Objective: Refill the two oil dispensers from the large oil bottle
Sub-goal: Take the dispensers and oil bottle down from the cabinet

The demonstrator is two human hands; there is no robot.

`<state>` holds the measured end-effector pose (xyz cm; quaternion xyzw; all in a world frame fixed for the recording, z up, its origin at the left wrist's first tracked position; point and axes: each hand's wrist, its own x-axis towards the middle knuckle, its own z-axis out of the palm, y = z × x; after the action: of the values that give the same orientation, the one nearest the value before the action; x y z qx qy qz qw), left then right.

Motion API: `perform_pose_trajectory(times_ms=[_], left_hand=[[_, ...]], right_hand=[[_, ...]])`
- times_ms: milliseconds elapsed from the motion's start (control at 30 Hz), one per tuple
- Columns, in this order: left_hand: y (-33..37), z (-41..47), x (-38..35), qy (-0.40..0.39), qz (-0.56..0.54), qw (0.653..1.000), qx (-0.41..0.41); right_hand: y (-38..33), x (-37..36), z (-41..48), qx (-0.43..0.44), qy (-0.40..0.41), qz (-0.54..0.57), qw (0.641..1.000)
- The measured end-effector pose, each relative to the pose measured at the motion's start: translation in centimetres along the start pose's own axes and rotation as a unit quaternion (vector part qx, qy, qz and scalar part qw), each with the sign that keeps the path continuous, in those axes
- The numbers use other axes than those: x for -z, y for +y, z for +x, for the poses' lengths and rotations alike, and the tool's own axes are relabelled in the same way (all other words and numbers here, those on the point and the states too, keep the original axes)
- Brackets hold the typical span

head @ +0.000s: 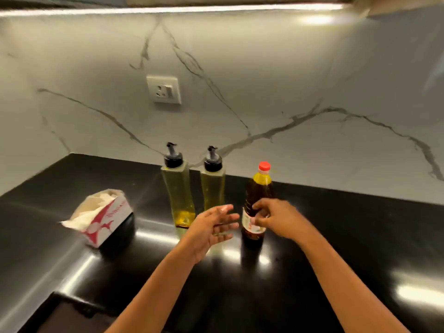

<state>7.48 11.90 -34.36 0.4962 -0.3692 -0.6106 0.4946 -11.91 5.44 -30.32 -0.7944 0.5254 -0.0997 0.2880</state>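
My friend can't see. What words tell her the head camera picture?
A person's right hand grips a red-capped oil bottle standing on a black counter, the left hand open beside it. Two capped oil dispensers stand behind; a tissue box sits left.

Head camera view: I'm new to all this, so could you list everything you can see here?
oil dispensers: two, clear with pale yellow oil and black spout tops, upright side by side at the counter's back
large oil bottle: one, dark oil, red cap, upright right of the dispensers
tissue box: one, white and red, open, on the counter's left
counter: one, glossy black
wall socket: one, white, on the backsplash
backsplash: one, white marble with grey veins
light strip: one, bright, along the top
left hand: one, fingers straight, in front of the right dispenser
right hand: one, holds the bottle at its label
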Motion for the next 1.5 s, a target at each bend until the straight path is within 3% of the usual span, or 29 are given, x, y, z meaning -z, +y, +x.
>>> perform_pose_trajectory(times_ms=[100,167,233,300,433,533,600,667,700,800,833,867,967,1100,1200,1333,1500], left_hand=[[8.1,-7.7,0.1,0.042,0.022,0.977,-0.209],[13.2,-13.2,0.0,0.105,0.078,0.926,-0.355],[17.4,-19.0,0.2,0.214,0.151,0.835,-0.485],[20.5,-24.2,0.7,0.337,0.233,0.716,-0.566],[25.3,-33.1,2.1,0.544,0.296,0.445,-0.647],[27.9,-37.3,3.5,0.638,0.284,0.337,-0.632],[29.0,-39.3,4.8,0.676,0.283,0.303,-0.609],[29.9,-40.4,6.5,0.708,0.291,0.319,-0.559],[30.2,-40.8,7.5,0.721,0.291,0.355,-0.52],[30.9,-40.5,10.2,0.699,0.26,0.526,-0.409],[30.9,-40.0,10.8,0.69,0.257,0.55,-0.395],[30.6,-39.6,11.3,0.69,0.265,0.546,-0.394],[29.6,-39.0,11.4,0.694,0.299,0.489,-0.435],[28.1,-39.1,9.4,0.622,0.3,0.469,-0.55],[26.7,-39.1,5.9,0.534,0.307,0.47,-0.632],[25.3,-36.4,-0.3,0.395,0.294,0.507,-0.708],[25.3,-30.1,-8.3,0.263,0.334,0.486,-0.764]], right_hand=[[-9.1,5.4,-3.3,0.19,0.131,0.027,0.973],[-15.1,8.3,-5.7,0.289,0.17,0.047,0.941],[-20.7,10.3,-8.1,0.382,0.197,0.073,0.9],[-25.9,11.4,-10.2,0.462,0.22,0.089,0.854],[-36.2,11.9,-13.6,0.609,0.254,0.071,0.749],[-42.5,11.3,-15.3,0.672,0.3,0.014,0.677],[-46.0,10.7,-16.6,0.705,0.319,0.012,0.633],[-48.9,9.9,-17.6,0.732,0.347,-0.008,0.586],[-50.3,9.5,-18.2,0.742,0.363,-0.027,0.563],[-53.8,8.7,-19.2,0.747,0.389,-0.104,0.528],[-54.7,8.5,-19.3,0.742,0.393,-0.137,0.525],[-55.4,8.3,-19.2,0.735,0.396,-0.17,0.523],[-56.1,8.3,-18.9,0.715,0.402,-0.232,0.523],[-53.5,9.3,-20.0,0.718,0.419,-0.215,0.513],[-49.2,10.9,-21.8,0.722,0.435,-0.156,0.515],[-41.4,15.0,-24.3,0.707,0.471,-0.094,0.52],[-31.7,20.3,-26.0,0.634,0.515,-0.09,0.57]])
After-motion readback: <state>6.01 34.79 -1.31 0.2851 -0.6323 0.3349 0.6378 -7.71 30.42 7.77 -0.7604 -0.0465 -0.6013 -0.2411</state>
